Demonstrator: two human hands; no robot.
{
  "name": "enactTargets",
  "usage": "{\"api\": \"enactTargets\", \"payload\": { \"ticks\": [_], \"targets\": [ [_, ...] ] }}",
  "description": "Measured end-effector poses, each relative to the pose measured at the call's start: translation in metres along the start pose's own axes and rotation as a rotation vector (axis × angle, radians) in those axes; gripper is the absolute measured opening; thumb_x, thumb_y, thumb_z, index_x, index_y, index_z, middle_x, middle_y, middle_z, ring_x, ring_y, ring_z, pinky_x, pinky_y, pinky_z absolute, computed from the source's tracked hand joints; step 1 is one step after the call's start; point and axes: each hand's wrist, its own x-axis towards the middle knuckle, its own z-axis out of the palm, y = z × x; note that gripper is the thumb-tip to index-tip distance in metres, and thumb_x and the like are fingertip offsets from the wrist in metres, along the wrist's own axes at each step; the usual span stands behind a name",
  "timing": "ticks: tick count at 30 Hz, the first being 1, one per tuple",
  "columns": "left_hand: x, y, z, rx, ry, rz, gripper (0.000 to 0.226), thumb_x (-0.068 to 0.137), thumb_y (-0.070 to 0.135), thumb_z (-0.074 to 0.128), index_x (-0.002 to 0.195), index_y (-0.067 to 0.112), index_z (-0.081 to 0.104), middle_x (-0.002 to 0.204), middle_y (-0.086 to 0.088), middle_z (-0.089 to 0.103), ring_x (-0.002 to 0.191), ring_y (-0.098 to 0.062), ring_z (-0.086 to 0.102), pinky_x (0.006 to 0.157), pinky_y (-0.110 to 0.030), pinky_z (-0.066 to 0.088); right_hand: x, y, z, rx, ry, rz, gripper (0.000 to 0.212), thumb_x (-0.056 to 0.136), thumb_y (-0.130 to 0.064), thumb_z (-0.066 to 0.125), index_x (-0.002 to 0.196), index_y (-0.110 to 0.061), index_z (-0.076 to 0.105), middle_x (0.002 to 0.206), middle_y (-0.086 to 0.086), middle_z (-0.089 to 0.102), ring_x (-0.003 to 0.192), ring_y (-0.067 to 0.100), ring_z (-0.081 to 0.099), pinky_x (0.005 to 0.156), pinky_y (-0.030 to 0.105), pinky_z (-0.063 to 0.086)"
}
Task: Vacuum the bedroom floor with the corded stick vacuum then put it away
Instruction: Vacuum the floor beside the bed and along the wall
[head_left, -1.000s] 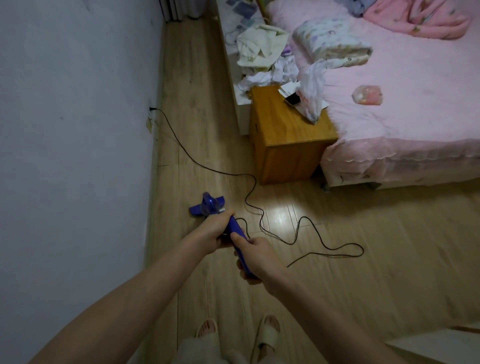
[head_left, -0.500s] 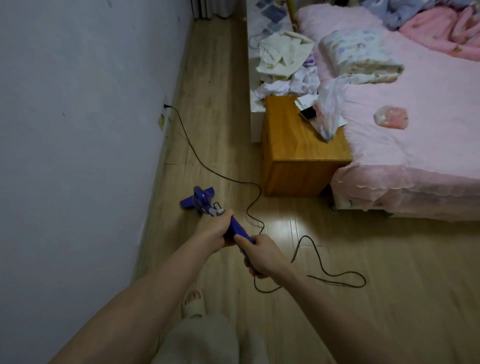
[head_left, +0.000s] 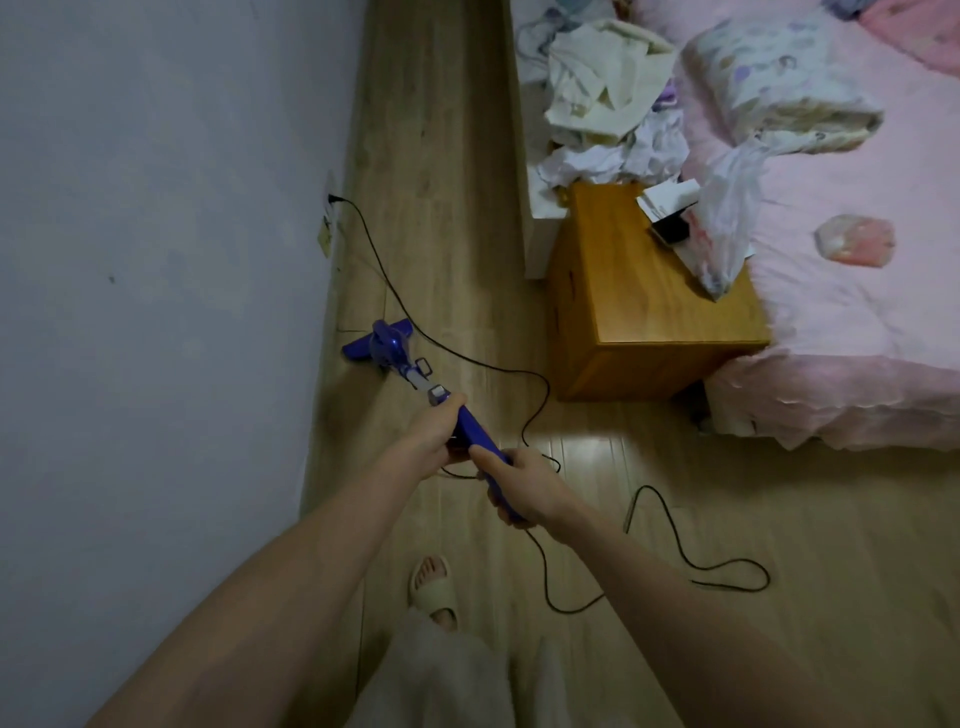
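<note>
**Both hands on the vacuum handle beside the wall**

Wooden floor (head_left: 457, 208) runs in a narrow strip between a pale wall (head_left: 156, 260) on the left and a pink bed (head_left: 841, 322) on the right. A blue stick vacuum (head_left: 395, 353) stands on this strip, its floor head lying just beside the base of the wall and its shaft slanting back toward the person. The left hand (head_left: 434, 436) grips the blue handle higher up the shaft, near the grey collar, with its fingers curled round it. The right hand (head_left: 524, 486) wraps round the rear end of the same handle, thumb lying along the top. Both forearms reach forward from the bottom of the view.

A black cord (head_left: 467, 358) leaves a wall socket (head_left: 330, 200) low on the wall, crosses the floor past the vacuum head, curves in front of a wooden nightstand (head_left: 639, 312) and loops loosely over the boards to the right of the hands before running back under the right wrist. The nightstand sits against the corner of the bed, with a plastic bag (head_left: 727, 228) and some papers (head_left: 667, 200) on top. Behind it, a heap of crumpled white clothes (head_left: 602, 104) rests on a white ledge. A folded patterned quilt (head_left: 774, 88) lies on the bed. One foot in a light slipper (head_left: 434, 587) stands on the floor below the hands.
</note>
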Motion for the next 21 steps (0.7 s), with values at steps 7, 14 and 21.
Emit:
{"api": "enactTargets", "payload": {
  "ticks": [7,14,21],
  "targets": [
    [0.021,0.043,-0.002,-0.053,-0.029,0.011,0.037,0.096,0.026,0.054,0.124,0.004,0.047,0.098,-0.019,0.064,0.077,-0.026,0.065,0.053,-0.036,0.053,0.036,-0.036,-0.01,0.049,0.011,0.067,0.05,0.094,-0.053,0.051,0.106,-0.006,0.061,0.066,-0.001,0.053,0.049,0.01,0.047,0.047,0.021,0.039],
    [0.005,0.033,0.01,-0.135,-0.034,0.043,0.03,0.094,0.023,0.058,0.116,0.004,0.051,0.092,-0.015,0.066,0.078,-0.025,0.066,0.065,-0.036,0.058,0.02,-0.034,-0.022,0.024,0.023,0.038,0.042,0.094,-0.052,0.05,0.09,-0.011,0.058,0.064,-0.002,0.052,0.047,0.008,0.046,0.048,0.021,0.038],
    [-0.043,-0.007,0.043,-0.092,-0.04,0.073,0.014,0.092,0.021,0.059,0.092,0.006,0.056,0.079,-0.012,0.065,0.077,-0.023,0.065,0.079,-0.038,0.057,-0.055,-0.014,-0.042,0.099,0.042,0.04,0.038,0.096,-0.048,0.049,0.086,-0.013,0.058,0.065,-0.001,0.053,0.048,0.008,0.046,0.046,0.019,0.039]
  ]
}}
